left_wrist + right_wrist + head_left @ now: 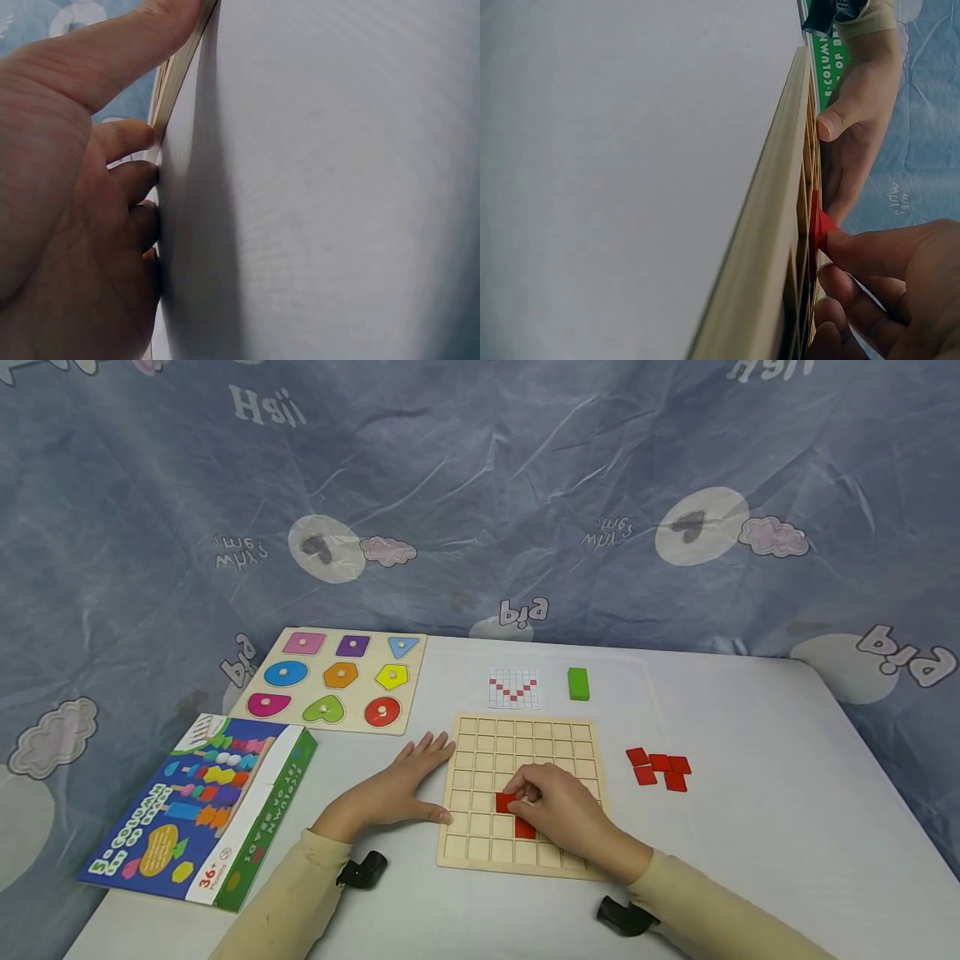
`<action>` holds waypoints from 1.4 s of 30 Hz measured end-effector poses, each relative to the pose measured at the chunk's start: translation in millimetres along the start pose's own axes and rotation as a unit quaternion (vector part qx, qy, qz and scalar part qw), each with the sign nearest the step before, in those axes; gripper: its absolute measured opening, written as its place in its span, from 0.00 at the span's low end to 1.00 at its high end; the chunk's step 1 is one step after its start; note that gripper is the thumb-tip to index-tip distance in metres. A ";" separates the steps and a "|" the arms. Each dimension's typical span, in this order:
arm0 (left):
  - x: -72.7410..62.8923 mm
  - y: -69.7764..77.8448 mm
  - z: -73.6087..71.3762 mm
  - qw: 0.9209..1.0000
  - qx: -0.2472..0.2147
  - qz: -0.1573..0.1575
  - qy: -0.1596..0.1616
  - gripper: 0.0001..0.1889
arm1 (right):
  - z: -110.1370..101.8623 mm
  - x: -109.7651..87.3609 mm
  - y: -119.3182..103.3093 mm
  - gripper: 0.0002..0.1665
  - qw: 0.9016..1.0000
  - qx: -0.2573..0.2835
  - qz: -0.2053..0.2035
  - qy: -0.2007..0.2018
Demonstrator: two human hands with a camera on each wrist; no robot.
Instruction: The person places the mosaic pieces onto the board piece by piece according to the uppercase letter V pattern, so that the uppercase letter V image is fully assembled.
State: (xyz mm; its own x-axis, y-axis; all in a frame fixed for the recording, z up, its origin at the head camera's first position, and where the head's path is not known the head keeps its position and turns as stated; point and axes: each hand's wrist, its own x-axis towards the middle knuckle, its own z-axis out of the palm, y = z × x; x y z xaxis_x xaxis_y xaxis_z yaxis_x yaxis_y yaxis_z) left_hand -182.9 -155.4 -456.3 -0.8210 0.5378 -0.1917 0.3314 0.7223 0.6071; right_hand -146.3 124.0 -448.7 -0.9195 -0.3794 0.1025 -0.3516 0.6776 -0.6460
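Note:
A wooden grid board (472,852) lies on the white table in front of the person. My right hand (562,810) is over its middle, thumb and fingertips pinching a red square tile (503,803). In the right wrist view that tile (825,231) is tilted at the grid. Another red tile (524,828) lies in a cell just below and right of it, partly covered by the hand. My left hand (393,789) rests at the board's left edge with fingers spread, thumb and fingertips touching the side. The left wrist view shows the thumb (112,56) along the wooden edge.
Several loose red tiles (677,782) lie right of the board. Behind it are a pattern card (513,688) with a red V and a green block (578,684). A shape puzzle board (352,702) and a toy box (202,810) occupy the left side.

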 end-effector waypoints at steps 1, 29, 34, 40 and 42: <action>-0.2 0.3 -0.3 1.000 0.000 0.000 0.000 0.57 | 0.4 0.2 -0.5 0.09 1.000 -0.001 -0.001 0.001; -0.9 -0.5 -1.4 1.000 0.008 -0.012 -0.003 0.58 | 2.5 4.5 -3.3 0.09 0.999 -0.043 -0.021 -0.021; -0.8 -0.8 -1.3 1.000 0.005 -0.008 -0.001 0.58 | 2.0 4.4 -3.4 0.09 0.998 -0.047 -0.020 -0.025; -0.8 -2.0 -0.8 1.000 0.004 -0.004 -0.003 0.58 | 1.0 4.0 -2.4 0.09 0.998 -0.043 -0.027 -0.028; -0.8 -2.1 -0.6 1.000 0.004 -0.003 -0.003 0.58 | 0.8 3.9 -1.9 0.10 0.998 -0.041 -0.032 -0.029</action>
State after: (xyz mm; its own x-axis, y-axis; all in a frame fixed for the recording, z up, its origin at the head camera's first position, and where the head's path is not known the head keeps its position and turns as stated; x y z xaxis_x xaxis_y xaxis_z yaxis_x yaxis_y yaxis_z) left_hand -183.2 -157.6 -457.0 -0.8201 0.5361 -0.2001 0.3303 0.7290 0.5996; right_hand -149.1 120.6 -447.7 -0.8840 -0.4577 0.0950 -0.4239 0.6992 -0.5757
